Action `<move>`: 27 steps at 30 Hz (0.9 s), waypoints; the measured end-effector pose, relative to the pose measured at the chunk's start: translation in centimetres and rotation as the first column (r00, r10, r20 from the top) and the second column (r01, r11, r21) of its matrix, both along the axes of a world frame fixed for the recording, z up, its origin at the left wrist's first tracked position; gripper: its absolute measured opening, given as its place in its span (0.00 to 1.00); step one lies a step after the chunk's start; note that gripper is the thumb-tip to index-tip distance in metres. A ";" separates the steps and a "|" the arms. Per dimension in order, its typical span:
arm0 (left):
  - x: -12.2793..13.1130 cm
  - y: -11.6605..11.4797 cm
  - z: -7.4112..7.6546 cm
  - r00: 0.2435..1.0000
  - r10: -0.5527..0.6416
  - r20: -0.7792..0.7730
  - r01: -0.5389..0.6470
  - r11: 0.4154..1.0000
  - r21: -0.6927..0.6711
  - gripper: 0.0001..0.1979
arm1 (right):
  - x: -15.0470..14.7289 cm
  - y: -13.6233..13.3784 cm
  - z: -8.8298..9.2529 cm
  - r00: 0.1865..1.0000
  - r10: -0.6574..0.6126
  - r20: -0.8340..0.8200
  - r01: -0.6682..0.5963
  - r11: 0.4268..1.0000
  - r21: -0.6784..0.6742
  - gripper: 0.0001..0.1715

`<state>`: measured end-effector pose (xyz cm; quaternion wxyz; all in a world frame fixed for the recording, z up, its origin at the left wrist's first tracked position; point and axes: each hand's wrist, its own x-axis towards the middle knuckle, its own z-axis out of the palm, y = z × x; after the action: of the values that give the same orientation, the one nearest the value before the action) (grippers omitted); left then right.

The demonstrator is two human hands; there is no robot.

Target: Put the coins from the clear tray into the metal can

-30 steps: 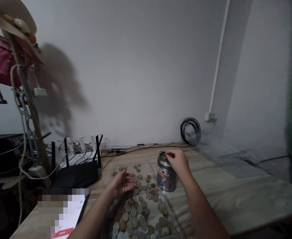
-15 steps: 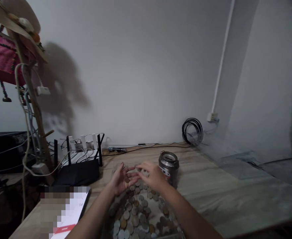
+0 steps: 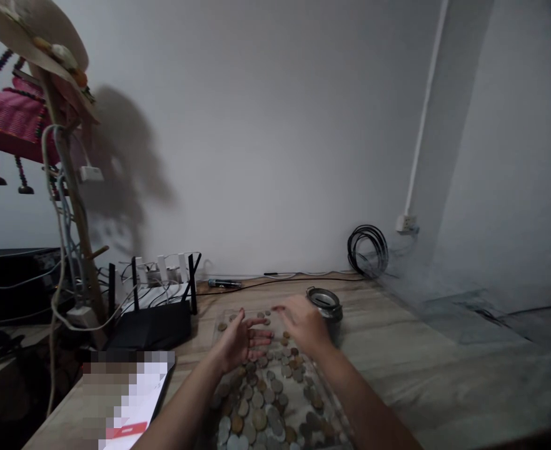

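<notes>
My left hand [image 3: 246, 342] is held over a clear shallow tray [image 3: 338, 400], its fingers stretched out and apart and its palm turned to the right. No coin can be seen on the visible part of that palm. Many silver and brass-coloured coins [image 3: 259, 415] lie spread in the tray beneath both hands, and a few lie at its far end. My right hand [image 3: 307, 325] is by the tray's far right side, fingers bent inward. What its fingertips hold, if anything, I cannot make out. Just right of this hand stands a can-shaped coin bank [image 3: 324, 300] with a slot in its lid, partly covered by the hand.
A black router [image 3: 151, 325] with antennas and tangled cables sits at left. Nearer lies a flat object with a white face [image 3: 151, 400], partly pixelated. A coiled black cable [image 3: 368, 250] leans on the wall, with a dark pen-like stick [image 3: 225, 284] along the back edge.
My right hand has moved away from my left hand, right and toward the coin bank. My left fingers have spread, and the coin on its palm no longer shows. The view has shifted slightly.
</notes>
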<state>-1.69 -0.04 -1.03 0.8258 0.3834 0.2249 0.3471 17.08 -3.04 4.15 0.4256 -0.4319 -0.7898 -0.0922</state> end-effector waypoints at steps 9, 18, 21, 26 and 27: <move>-0.2 0.7 -0.5 0.990 0.085 -0.115 -0.081 0.996 0.041 0.29 | 9.6 2.8 0.9 0.871 -0.473 -0.130 0.469 0.881 -0.061 0.09; -0.5 1.6 -0.8 0.870 0.428 -0.244 -0.431 0.901 0.045 0.19 | 9.2 2.0 1.3 0.827 -0.560 -0.056 0.545 0.822 -0.165 0.10; -0.8 2.0 -1.1 0.824 0.505 -0.255 -0.510 0.859 0.053 0.17 | 9.0 1.6 1.7 0.841 -0.535 -0.086 0.524 0.843 -0.122 0.11; -0.9 2.0 -1.3 0.790 0.577 -0.208 -0.579 0.813 0.060 0.16 | 5.3 0.7 1.6 0.910 -0.297 -0.289 0.348 0.926 0.143 0.14; -0.9 2.0 -1.2 0.777 0.593 -0.211 -0.596 0.801 0.058 0.15 | 4.0 0.7 1.1 0.943 -0.221 -0.249 0.253 0.961 0.107 0.14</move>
<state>-2.54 1.96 -2.23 0.6467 0.3236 0.4257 0.5440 21.07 -2.36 5.21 0.5306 -0.5013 -0.6678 -0.1455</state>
